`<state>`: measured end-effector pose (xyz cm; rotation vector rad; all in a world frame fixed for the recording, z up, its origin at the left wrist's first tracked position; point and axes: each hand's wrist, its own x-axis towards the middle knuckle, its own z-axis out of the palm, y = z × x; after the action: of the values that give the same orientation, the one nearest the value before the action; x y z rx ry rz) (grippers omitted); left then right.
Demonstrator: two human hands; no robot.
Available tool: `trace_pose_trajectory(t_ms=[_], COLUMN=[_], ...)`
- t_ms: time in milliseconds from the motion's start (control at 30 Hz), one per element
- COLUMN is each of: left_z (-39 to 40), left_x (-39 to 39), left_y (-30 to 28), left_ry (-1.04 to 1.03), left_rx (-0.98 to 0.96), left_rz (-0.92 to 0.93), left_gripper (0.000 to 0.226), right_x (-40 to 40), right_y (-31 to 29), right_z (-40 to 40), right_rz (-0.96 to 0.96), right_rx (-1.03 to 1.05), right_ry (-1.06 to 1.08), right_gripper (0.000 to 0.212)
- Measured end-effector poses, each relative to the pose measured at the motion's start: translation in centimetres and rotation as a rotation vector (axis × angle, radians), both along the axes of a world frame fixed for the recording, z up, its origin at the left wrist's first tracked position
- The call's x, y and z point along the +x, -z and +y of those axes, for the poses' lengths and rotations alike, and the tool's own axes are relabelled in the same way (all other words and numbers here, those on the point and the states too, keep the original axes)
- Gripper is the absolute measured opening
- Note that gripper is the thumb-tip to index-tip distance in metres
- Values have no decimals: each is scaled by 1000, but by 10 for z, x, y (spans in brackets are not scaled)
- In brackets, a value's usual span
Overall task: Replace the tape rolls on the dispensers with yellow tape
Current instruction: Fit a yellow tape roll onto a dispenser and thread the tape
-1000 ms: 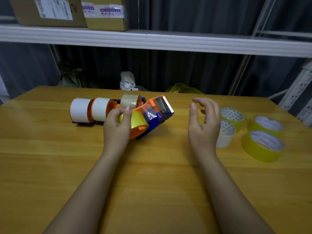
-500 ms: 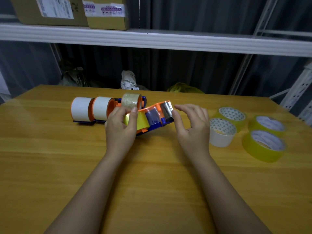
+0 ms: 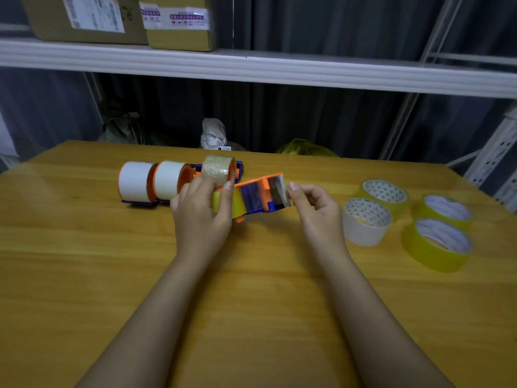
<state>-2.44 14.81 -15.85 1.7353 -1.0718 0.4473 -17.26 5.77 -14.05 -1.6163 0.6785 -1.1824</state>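
An orange and blue tape dispenser (image 3: 258,193) with a yellow roll (image 3: 233,204) on it lies on the wooden table (image 3: 84,275). My left hand (image 3: 201,214) grips the dispenser around the yellow roll. My right hand (image 3: 316,212) pinches at the metal cutter end of the dispenser with thumb and forefinger. Behind them stand two dispensers with white rolls (image 3: 152,180) and one with a clear roll (image 3: 218,168).
To the right lie a white roll (image 3: 365,225) and three yellow rolls (image 3: 384,194) (image 3: 444,211) (image 3: 436,243). A white shelf (image 3: 279,71) with cardboard boxes (image 3: 179,21) runs overhead behind the table. The table's near half is bare wood.
My right hand came in from the open air and now pinches the dispenser's cutter end. The dispenser has tipped down flatter in my left hand.
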Motion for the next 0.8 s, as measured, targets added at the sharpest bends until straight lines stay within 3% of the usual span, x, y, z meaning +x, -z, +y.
trace_pose_trajectory(t_ms=[233,533,800], left_z=[1,1,1], left_x=[-3,-4,-5], left_y=[-2,-3,-3], left_ry=[-26,-35,-42], left_rx=[12,8,17], left_rz=[-65,-105,-150], left_gripper=[29,24,24], right_x=[-1,-3,-8], right_y=[-6,-3,-1], right_z=[1,-6,-16], right_rz=[-143,-256,-211], right_rx=[182,341,416], right_ry=[-65,-53,47], right_gripper=[6,14,23])
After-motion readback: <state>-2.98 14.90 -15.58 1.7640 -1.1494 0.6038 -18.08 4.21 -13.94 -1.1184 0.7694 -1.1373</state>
